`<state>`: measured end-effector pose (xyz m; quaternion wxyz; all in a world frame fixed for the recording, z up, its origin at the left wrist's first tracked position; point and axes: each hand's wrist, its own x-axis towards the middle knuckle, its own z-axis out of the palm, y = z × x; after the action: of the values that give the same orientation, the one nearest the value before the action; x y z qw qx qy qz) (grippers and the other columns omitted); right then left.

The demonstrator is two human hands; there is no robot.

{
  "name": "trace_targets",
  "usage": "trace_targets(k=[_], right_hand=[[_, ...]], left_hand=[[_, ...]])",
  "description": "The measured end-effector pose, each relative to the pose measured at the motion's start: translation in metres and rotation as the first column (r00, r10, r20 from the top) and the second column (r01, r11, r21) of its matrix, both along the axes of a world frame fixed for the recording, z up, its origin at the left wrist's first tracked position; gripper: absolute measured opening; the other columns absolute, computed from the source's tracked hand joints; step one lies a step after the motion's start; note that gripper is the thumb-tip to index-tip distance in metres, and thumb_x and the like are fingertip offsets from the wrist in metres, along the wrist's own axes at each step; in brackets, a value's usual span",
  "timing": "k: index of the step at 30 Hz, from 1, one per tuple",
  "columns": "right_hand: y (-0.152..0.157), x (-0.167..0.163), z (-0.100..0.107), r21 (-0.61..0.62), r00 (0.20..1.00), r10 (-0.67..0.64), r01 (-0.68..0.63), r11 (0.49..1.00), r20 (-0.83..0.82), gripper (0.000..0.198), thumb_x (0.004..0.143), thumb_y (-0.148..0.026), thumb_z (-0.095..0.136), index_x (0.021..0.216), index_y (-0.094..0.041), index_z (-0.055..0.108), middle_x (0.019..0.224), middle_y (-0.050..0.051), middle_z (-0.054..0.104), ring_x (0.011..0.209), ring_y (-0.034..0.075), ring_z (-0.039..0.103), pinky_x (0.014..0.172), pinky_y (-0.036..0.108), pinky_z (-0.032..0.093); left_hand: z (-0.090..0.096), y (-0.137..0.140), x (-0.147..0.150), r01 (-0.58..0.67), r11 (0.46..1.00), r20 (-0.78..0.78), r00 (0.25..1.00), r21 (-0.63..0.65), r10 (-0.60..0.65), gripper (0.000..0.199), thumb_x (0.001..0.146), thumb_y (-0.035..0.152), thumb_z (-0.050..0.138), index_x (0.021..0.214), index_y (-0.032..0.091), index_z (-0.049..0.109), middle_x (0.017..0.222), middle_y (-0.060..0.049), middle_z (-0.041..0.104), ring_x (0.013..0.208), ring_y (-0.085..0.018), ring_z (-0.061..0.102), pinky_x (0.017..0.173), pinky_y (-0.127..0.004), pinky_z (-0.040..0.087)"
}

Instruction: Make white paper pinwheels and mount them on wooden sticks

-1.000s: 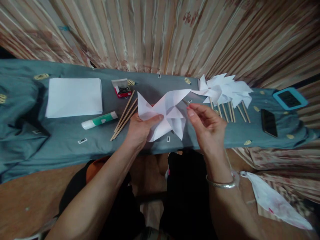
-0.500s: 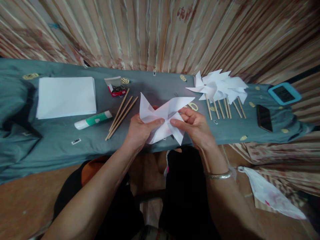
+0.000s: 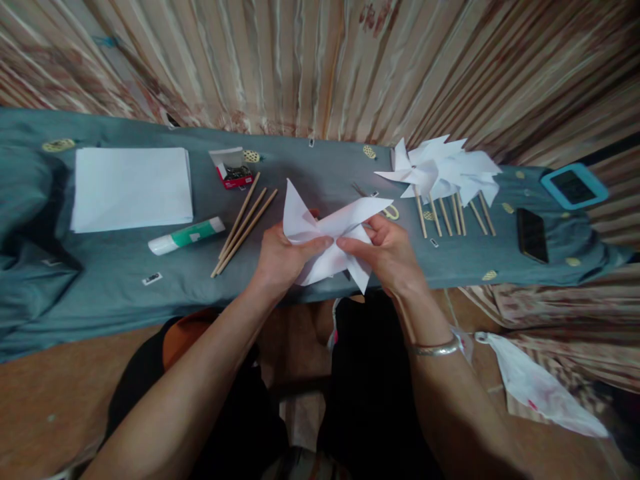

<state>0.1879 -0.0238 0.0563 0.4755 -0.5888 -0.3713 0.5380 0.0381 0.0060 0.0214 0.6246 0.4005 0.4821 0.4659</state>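
Note:
A white paper pinwheel [image 3: 345,217] is held in front of me over the table's near edge, its folded points standing out around the centre. My left hand [image 3: 286,257] grips it from the left, thumb pressed near the middle and fingers hidden behind the paper. From the right, my right hand [image 3: 387,250] pinches it, its thumb also close to the centre. Both thumb tips lie almost together there. Scissors with yellow handles [image 3: 391,211] lie partly hidden behind the pinwheel and my right hand.
Left on the cloth-covered table [image 3: 110,267] are stacked white paper [image 3: 133,187], a green-white glue tube [image 3: 187,237], three wooden sticks [image 3: 247,230] and a red open box [image 3: 234,175]. Rightward lie several pinwheels on sticks [image 3: 440,167], a phone [image 3: 532,235] and a blue-framed device [image 3: 575,186].
The pinwheel is still in both hands, with its upper points tilted slightly to the right. My left thumb has shifted a little. The view has moved slightly.

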Motion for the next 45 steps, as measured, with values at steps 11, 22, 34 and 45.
trace_targets(k=[11, 22, 34, 45], right_hand=[[-0.0003, -0.0038, 0.0000, -0.001, 0.999, -0.050, 0.050, 0.999, 0.019, 0.043, 0.053, -0.031, 0.085, 0.089, -0.021, 0.063, 0.076, 0.000, 0.074, 0.062, 0.018, 0.067, 0.060, 0.034, 0.057], [0.0007, -0.0031, -0.0027, 0.018, 0.999, -0.044, 0.044, 0.999, 0.021, 0.046, 0.053, -0.030, 0.085, 0.094, -0.021, 0.065, 0.078, -0.001, 0.075, 0.062, 0.018, 0.067, 0.060, 0.033, 0.056], [0.0012, -0.0043, -0.0012, 0.018, 0.998, -0.043, 0.042, 0.999, 0.049, 0.049, 0.052, -0.034, 0.085, 0.094, -0.022, 0.064, 0.078, -0.001, 0.074, 0.064, 0.018, 0.067, 0.062, 0.034, 0.057], [-0.0004, -0.0042, -0.0012, 0.013, 1.000, -0.014, 0.014, 1.000, 0.005, 0.049, 0.050, -0.040, 0.088, 0.088, -0.021, 0.063, 0.077, 0.000, 0.074, 0.064, 0.018, 0.067, 0.062, 0.034, 0.057]], left_hand=[[0.0017, -0.0006, -0.0004, 0.006, 1.000, -0.010, 1.000, 0.013, -0.006, 0.056, 0.050, 0.031, 0.088, 0.100, 0.012, 0.072, 0.082, -0.006, 0.074, 0.073, -0.020, 0.068, 0.069, -0.030, 0.054], [0.0039, -0.0022, -0.0012, 0.008, 1.000, -0.029, 1.000, 0.030, -0.007, 0.059, 0.049, 0.028, 0.086, 0.104, 0.011, 0.072, 0.083, -0.006, 0.075, 0.075, -0.021, 0.069, 0.069, -0.030, 0.054], [0.0045, -0.0046, 0.0009, -0.002, 1.000, 0.055, 0.998, -0.014, 0.003, 0.053, 0.050, 0.026, 0.087, 0.099, 0.011, 0.071, 0.080, -0.004, 0.074, 0.069, -0.018, 0.068, 0.068, -0.030, 0.055], [0.0067, -0.0059, 0.0025, -0.032, 0.999, 0.091, 0.995, -0.026, 0.034, 0.039, 0.051, 0.024, 0.085, 0.086, 0.012, 0.071, 0.078, -0.003, 0.073, 0.068, -0.016, 0.067, 0.071, -0.030, 0.054]])
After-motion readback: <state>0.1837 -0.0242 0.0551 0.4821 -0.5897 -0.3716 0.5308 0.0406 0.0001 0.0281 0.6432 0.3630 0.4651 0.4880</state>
